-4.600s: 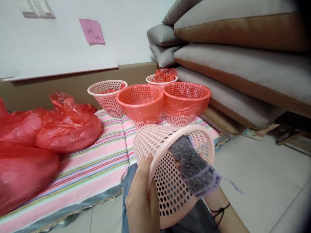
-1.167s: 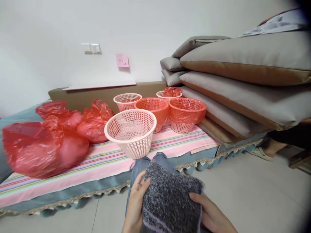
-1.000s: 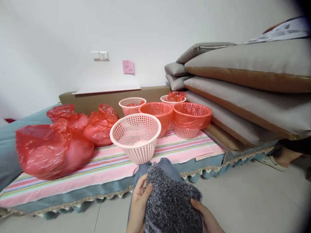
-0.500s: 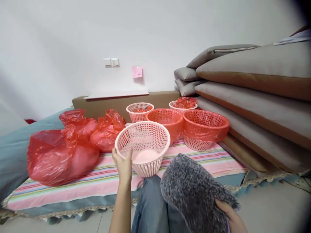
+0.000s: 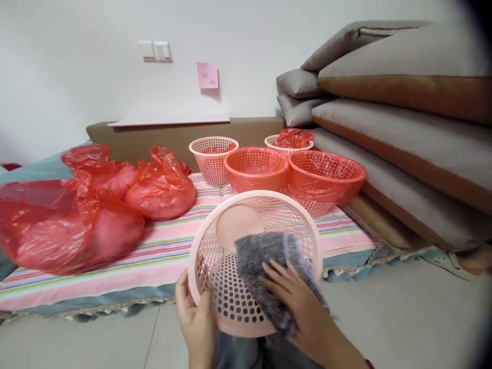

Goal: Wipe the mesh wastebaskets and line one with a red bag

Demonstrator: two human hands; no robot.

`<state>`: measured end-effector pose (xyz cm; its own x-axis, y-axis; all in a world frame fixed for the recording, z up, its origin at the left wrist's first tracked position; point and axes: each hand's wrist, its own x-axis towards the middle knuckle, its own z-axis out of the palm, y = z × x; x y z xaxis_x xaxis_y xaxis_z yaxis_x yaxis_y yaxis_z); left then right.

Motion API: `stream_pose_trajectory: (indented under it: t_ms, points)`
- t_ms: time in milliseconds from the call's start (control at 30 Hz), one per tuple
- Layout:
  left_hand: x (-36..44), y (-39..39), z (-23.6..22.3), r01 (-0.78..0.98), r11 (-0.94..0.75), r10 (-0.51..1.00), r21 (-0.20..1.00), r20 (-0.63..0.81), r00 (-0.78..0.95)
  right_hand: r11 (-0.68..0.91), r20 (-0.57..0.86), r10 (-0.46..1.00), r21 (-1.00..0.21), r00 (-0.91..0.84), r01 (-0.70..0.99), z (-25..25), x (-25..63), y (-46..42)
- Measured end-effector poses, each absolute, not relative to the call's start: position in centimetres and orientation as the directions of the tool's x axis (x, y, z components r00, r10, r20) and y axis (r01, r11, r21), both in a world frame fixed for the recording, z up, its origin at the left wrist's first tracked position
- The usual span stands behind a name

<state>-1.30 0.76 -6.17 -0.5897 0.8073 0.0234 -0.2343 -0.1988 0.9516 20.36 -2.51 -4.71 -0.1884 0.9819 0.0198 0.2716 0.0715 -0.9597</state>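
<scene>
My left hand (image 5: 197,312) grips the near left rim of a light pink plastic basket (image 5: 253,328), thumb over the edge. The basket is tilted, with its open mouth facing me and its round base at the back. My right hand (image 5: 294,300) holds a fluffy dark grey cloth (image 5: 255,256) with lilac edging inside the basket. Its fingers lie spread on the cloth, pressing it to the right and lower wall. Part of the cloth hangs over the near right rim.
Red plastic bags (image 5: 161,192) with rounded contents lie on the striped cover (image 5: 165,248) at left. Behind stand a pink basket (image 5: 214,166), another pink basket (image 5: 288,146) and two baskets lined with red bags (image 5: 257,171). Stacked grey-brown cushions (image 5: 395,133) rise at right.
The basket has come nearer and tilted further toward me, in my left hand. My right hand has brought the grey cloth from beside the basket into it. The view has shifted downward.
</scene>
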Motion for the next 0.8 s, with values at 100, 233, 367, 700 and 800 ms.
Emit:
stream_pose_trajectory:
  t_ms: [100,233,367,700,800]
  points:
    - [-0.1,-0.1,-7.2,-0.143,-0.262,0.755,0.954,0.11,-0.647,0.199,-0.141,0.925,-0.612,-0.353,0.765,-6.4,17.5,-2.0]
    - [0.9,-1.6,-8.5,-0.059,-0.294,0.738,0.954,0.188,-0.649,0.234,-0.204,0.909,-0.473,-0.364,0.849,-8.0,17.2,-2.5]
    - [1.1,-2.3,-9.4,-0.086,-0.214,0.762,0.973,0.111,-0.638,0.324,-0.142,0.881,-0.512,-0.451,0.795,-8.8,18.8,-1.7]
    - [1.9,-2.2,-10.0,-0.084,-0.12,0.801,0.989,0.047,-0.596,0.013,-0.049,0.953,-0.98,-0.298,0.201,-9.9,14.7,-1.6]
    - [1.8,-2.2,-10.1,-0.112,-0.084,0.8,0.99,0.001,-0.6,0.193,0.085,0.903,-0.956,-0.421,0.22,-9.3,14.6,-1.5]
